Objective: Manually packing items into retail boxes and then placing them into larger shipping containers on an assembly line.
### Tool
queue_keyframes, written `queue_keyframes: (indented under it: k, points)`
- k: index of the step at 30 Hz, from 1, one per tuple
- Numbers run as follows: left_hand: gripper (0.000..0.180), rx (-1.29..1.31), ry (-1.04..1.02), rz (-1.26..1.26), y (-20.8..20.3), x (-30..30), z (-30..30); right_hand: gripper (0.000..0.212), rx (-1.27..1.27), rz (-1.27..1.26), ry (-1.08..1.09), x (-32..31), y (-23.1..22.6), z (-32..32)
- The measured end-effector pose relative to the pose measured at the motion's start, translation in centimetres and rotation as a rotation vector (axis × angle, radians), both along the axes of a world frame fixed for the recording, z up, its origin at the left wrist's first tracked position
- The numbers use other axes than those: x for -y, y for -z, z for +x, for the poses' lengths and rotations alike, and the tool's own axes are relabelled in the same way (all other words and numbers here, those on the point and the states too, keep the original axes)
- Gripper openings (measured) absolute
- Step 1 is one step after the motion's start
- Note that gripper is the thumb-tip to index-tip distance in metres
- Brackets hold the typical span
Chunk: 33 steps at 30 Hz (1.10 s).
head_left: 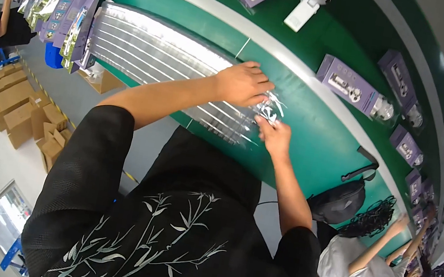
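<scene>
A long row of nested clear plastic shells, looking like blister inserts, lies across the green bench in front of me. At its right end a shiny, crumpled-looking clear plastic piece sits between my hands. My left hand reaches over the row from the left, its fingers curled onto the upper side of that piece. From below right, my right hand pinches the lower edge of the same piece between thumb and fingers. Glare hides whether the piece is joined to the row.
Purple printed boxes stand packed at the bench's left end. Beyond the metal rail, a green belt carries boxes and a white handheld device. A black bag and black cords lie right, near a co-worker in white. Cartons fill the floor left.
</scene>
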<state>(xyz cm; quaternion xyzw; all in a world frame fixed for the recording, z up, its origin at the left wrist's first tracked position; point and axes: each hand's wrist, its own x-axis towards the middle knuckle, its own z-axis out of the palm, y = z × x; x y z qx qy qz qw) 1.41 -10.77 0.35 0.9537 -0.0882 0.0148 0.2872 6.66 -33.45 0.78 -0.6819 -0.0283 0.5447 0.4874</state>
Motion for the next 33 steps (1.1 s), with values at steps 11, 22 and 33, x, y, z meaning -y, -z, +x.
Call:
queue_keyframes:
  k: [11,22,33]
  points:
    - [0.088,-0.087,-0.834,0.365,2.7,-13.3,12.2,0.025,0.427,0.292,-0.245,-19.0,4.4,25.0]
    - [0.083,-0.081,-0.464,0.388,-5.2,-14.1,4.6,0.031,1.581,-0.454,-0.909,-14.5,-4.6,31.9]
    - [0.077,0.256,-0.207,0.286,-3.2,-6.9,13.1,0.035,1.531,-0.23,-0.63,-0.3,-0.9,29.2]
